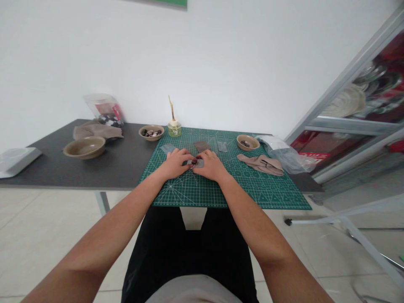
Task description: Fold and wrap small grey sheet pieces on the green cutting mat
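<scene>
While 2 hands point(193, 165) pinch 1 button point(194, 161), 3 bowls point(84, 147) sit nearby.

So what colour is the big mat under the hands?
The mat is dark green with pale grid lines, clearest in the head view.

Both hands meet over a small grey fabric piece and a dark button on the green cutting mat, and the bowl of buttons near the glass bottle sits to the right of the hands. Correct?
Not quite. In the head view the bowl of buttons beside the glass bottle lies to the left of the hands. The rest holds: left hand and right hand meet over the grey fabric piece and dark button on the green cutting mat.
</scene>
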